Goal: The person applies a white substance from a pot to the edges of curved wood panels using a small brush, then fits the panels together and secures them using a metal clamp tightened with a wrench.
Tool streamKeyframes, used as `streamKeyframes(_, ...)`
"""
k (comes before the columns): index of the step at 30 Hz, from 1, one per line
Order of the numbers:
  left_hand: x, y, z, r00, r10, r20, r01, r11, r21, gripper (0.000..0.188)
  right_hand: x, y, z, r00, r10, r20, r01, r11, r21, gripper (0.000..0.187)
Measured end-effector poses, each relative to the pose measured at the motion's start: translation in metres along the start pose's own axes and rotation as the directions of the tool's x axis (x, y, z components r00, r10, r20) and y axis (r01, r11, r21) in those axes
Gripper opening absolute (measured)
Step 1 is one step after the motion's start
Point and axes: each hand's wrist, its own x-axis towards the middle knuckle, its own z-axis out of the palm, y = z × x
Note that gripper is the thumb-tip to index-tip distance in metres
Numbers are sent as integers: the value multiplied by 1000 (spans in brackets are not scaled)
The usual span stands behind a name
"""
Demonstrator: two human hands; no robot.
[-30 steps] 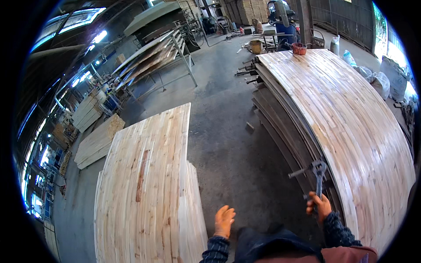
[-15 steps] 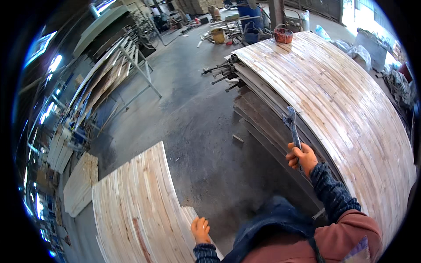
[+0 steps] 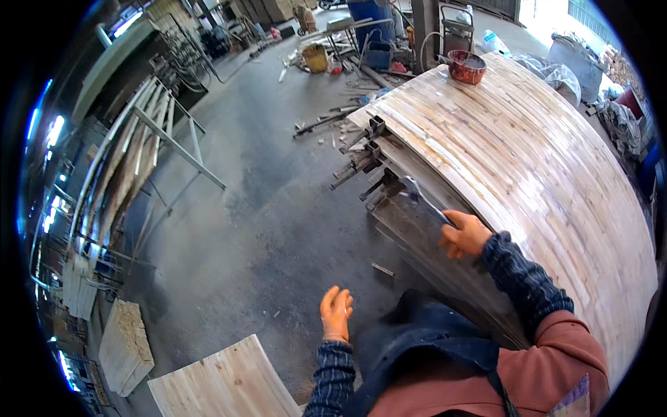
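Observation:
My right hand [image 3: 467,235], in an orange glove, is wrapped round the handle of a metal wrench [image 3: 424,200]. The wrench head points up and left, in front of the end of the panel stack. Beside the hand lies a large pale wooden panel [image 3: 542,174] made of glued strips, its top shiny and wet-looking. Metal clamp ends [image 3: 365,158] stick out from the stack's far left end. My left hand [image 3: 336,314], gloved in orange too, hangs over the floor with nothing in it, fingers stretched up and partly apart. Below it lies another wooden panel [image 3: 226,382].
A red bucket [image 3: 466,67] stands on the far end of the wet panel. A metal rack with boards [image 3: 132,149] is at the left, and a stack of panels [image 3: 125,347] below it. Blue barrels [image 3: 369,24], a yellow bucket [image 3: 315,58] and scrap wood lie at the back.
My left hand has come off the lower left panel and risen over the floor. My right hand has tilted the wrench left, toward the clamps. The view has shifted forward along the stack.

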Motion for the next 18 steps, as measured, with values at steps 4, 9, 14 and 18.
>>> streamKeyframes(4,91,51,5,1000,-14,27,14,1000,2,54,110,-72,3,995,32,98,-19,991,-132,48)
streamKeyframes(9,219,107,11,990,-65,124,60,997,48,51,237,-140,19,981,115,157,-49,927,-371,40)
streamKeyframes(14,325,159,22,968,-108,227,108,994,10,48,305,-189,34,947,295,130,-179,817,-549,31)
streamKeyframes(18,382,179,24,924,-204,324,194,979,62,48,329,-236,40,895,430,120,-277,746,-606,28)
